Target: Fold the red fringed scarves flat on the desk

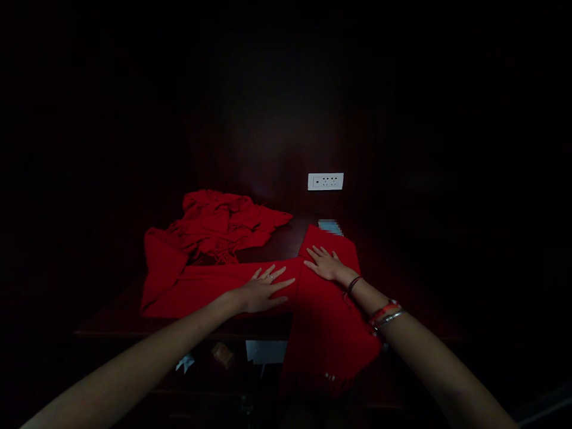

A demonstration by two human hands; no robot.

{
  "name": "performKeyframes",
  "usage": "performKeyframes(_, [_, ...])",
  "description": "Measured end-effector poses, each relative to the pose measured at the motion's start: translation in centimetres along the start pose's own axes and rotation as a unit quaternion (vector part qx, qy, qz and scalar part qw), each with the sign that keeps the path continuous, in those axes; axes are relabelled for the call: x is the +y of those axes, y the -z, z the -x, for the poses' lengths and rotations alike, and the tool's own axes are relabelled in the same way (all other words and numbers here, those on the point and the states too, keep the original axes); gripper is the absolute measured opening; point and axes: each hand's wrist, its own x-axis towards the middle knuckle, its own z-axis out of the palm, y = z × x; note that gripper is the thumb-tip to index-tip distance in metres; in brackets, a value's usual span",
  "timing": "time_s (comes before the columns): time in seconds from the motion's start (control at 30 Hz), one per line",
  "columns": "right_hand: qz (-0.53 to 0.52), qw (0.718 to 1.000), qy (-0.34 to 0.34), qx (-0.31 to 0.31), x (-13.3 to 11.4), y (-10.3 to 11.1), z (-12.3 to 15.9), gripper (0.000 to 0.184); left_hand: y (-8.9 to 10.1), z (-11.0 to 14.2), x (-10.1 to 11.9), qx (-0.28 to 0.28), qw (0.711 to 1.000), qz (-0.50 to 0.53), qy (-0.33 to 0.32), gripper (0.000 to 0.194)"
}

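A long red scarf (210,286) is spread across a dark wooden table (116,322). One part runs flat from left to right; its right end hangs over the front edge. My left hand (263,290) lies flat on the scarf near the middle, fingers stretched out, a ring on one finger. My right hand (325,263) rests flat on the right part of the scarf, fingers spread, with bracelets on the wrist. More red fringed scarf cloth (223,223) lies bunched at the back left.
A white wall socket plate (325,181) is set in the dark panel behind the table. A small pale object (329,226) lies at the table's back. Below the front edge show a white sheet (266,350) and small scraps. The surroundings are very dark.
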Motion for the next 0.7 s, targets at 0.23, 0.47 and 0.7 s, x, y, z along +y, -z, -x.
performKeyframes(0.23, [0.003, 1.000, 0.008, 0.006, -0.6, -0.4, -0.8, 0.068, 0.3, 1.0, 0.8, -0.038, 0.999, 0.011, 0.005, 0.065])
performKeyframes(0.47, [0.006, 1.000, 0.000, 0.007, -0.4, -0.2, -0.8, 0.070, 0.6, 3.9, -3.1, 0.009, 0.998, -0.027, 0.064, 0.056])
performKeyframes(0.7, [-0.004, 0.997, 0.068, 0.039, -2.7, 0.7, -0.1, 0.074, 3.8, 9.8, -11.0, 0.241, 0.843, -0.129, 0.464, 0.065])
